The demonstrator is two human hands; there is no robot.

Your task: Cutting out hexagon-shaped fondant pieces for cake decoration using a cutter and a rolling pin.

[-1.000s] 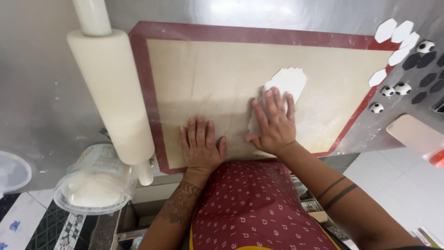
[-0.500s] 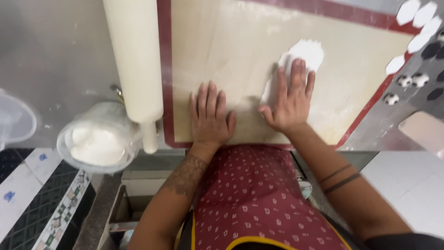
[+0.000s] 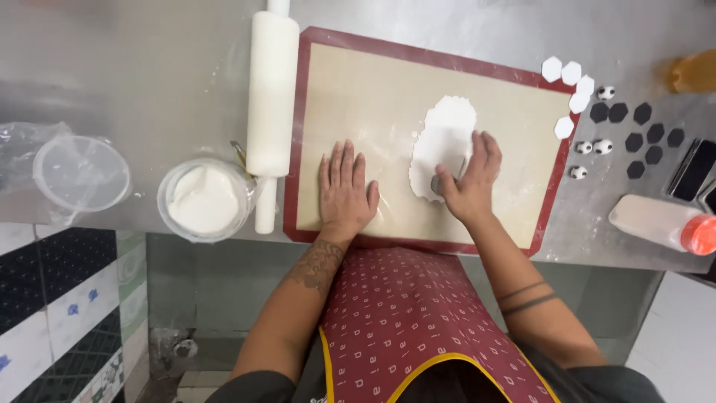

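Observation:
A beige baking mat [image 3: 373, 82] with a dark red border lies on the steel counter. On its right half rests a thin white rolled sheet of paste [image 3: 447, 127] with ragged edges. My left hand [image 3: 345, 186] lies flat on the mat, fingers apart, holding nothing. My right hand [image 3: 471, 179] rests on the near end of the white sheet. Its thumb and fingers are closed around a small grey metal cutter [image 3: 440, 183], which presses on the sheet.
A white rolling pin [image 3: 272, 89] lies along the mat's left edge, beside a tub of white powder [image 3: 203, 200] and an empty clear cup [image 3: 80, 173]. White hexagons [image 3: 570, 75], black hexagons [image 3: 641, 138] and small patterned balls [image 3: 594, 147] lie to the right, with a bottle [image 3: 656, 222] and a phone [image 3: 693, 168].
My right hand lay flat at the sheet's edge; now it is curled around a small cutter on the sheet. My left hand stays flat on the mat. The view has pulled back.

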